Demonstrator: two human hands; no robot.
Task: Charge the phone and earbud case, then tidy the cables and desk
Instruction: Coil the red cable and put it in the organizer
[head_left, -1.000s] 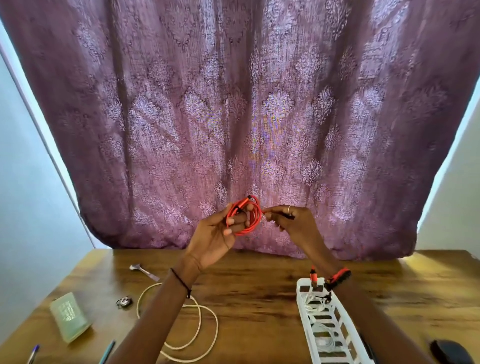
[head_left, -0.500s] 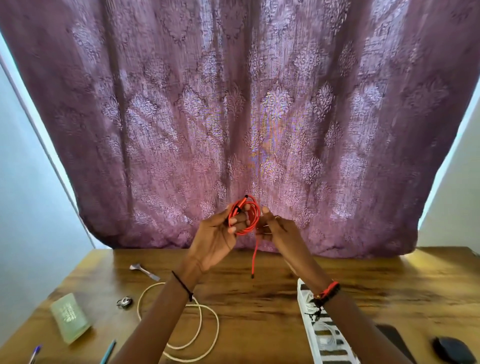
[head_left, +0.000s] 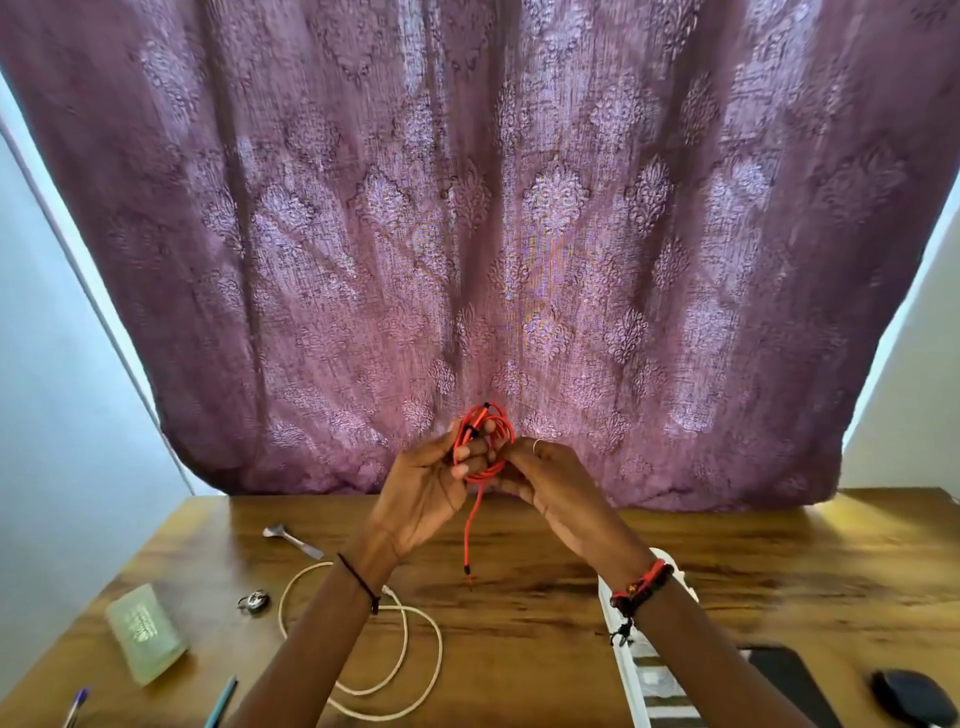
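Hands meet in the air above the table (head_left: 545, 597), in front of a purple curtain (head_left: 467, 234). The left hand (head_left: 421, 493) holds a red cable (head_left: 485, 441) wound into a small coil, with its fingers (head_left: 467, 470) curled round the loops from the left and its palm toward the camera. The right hand (head_left: 556, 488) comes in from the other side, and its fingers (head_left: 519, 457) pinch the coil at the lower right edge (a thin ring shows on 1 of them). 1 loose end of the red cable hangs straight down from the coil between the 2 wrists. Its dark tip is above the wood, and I cannot tell whether it touches. A black-banded plug end sticks up at the top of the coil.

On the table, partly under the left forearm, a white cable (head_left: 405, 654) lies in 2 loose loops. A white power strip (head_left: 639, 675) runs under the right forearm toward the near edge. To its right lie a dark flat phone (head_left: 784, 675) and, near the corner, a dark rounded thing (head_left: 906, 699) I cannot identify. On the left side are a spoon (head_left: 291, 538), a small metal piece (head_left: 254, 601) and a pale green pouch (head_left: 145, 642). At the near edge are a teal pen (head_left: 221, 709) and a purple pen (head_left: 75, 712)
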